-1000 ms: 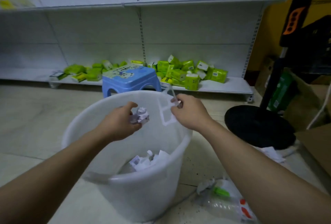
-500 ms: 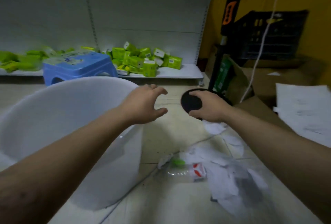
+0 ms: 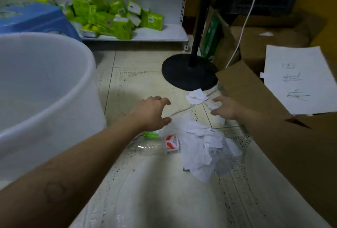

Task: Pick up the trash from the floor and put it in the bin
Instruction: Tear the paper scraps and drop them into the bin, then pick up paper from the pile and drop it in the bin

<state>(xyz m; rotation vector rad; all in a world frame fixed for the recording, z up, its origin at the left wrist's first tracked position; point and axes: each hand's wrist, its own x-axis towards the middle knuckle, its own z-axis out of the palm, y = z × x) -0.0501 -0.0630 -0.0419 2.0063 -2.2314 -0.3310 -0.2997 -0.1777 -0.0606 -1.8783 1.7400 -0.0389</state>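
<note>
both hands, left [image 3: 152, 113] and right [image 3: 225, 108], reach spread and empty over floor paper scraps [image 3: 200, 147]; next, grip them for the bin [image 3: 45, 81].

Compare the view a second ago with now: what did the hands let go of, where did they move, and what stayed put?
Both hands let go of the scraps they held over the bin, then swung right and down. The left hand and right hand now reach, open and empty, toward the paper pile on the floor. The bin, plastic bottle and fan base stayed put.
</note>
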